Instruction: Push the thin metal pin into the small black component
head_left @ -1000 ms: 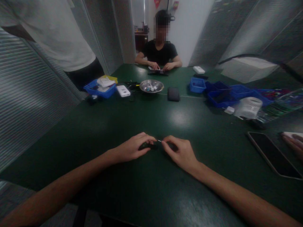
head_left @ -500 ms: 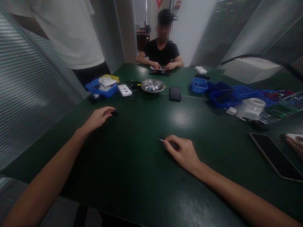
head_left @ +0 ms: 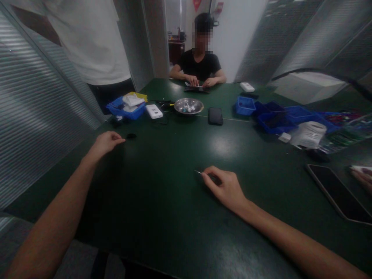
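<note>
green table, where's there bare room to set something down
Bare table: between the black piece, right hand and dish; also nearer, between the forearms. Crowded: far left, around the blue basket and white device; right, around the blue bins.

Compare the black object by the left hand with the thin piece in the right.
The black object looks broad and oval; the thin piece, pale and straight. The black object lies on the table; the thin piece is pinched in the right hand. Both are small.
</note>
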`<state>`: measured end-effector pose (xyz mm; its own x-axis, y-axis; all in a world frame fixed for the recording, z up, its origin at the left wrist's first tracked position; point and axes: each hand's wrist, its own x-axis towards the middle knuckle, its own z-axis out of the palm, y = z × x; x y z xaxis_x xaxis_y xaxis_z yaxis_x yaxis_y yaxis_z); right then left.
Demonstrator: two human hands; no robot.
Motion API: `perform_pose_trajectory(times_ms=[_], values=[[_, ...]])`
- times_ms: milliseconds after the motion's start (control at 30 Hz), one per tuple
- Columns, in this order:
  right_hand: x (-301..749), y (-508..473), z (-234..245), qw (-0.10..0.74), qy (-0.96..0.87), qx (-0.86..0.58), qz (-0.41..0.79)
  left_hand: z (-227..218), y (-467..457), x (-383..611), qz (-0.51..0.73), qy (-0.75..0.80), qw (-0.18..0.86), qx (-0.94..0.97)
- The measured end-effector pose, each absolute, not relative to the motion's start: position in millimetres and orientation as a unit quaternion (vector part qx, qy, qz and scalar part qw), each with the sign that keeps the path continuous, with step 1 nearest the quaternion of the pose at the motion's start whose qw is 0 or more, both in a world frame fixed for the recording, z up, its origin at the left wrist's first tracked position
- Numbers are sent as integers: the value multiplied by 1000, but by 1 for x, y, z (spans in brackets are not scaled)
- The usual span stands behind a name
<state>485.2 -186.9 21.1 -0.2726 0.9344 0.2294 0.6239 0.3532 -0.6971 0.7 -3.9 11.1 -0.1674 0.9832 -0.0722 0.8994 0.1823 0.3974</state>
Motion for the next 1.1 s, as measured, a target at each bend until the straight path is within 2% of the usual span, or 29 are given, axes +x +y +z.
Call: perform_pose_trajectory(times_ms=[200,433,767,1100], values=[[485,-187,23,315,-762,-513,238,17,-12,15,252,719,100,640],[485,-186,23,316,-762,-509,246,14,-6,21,322,688,223,611],[487,-186,22,311,-769,-508,234,6,-3,32,316,702,147,621],[489,-185,21,299,-770,-513,235,-13,10,23,341,668,220,623]])
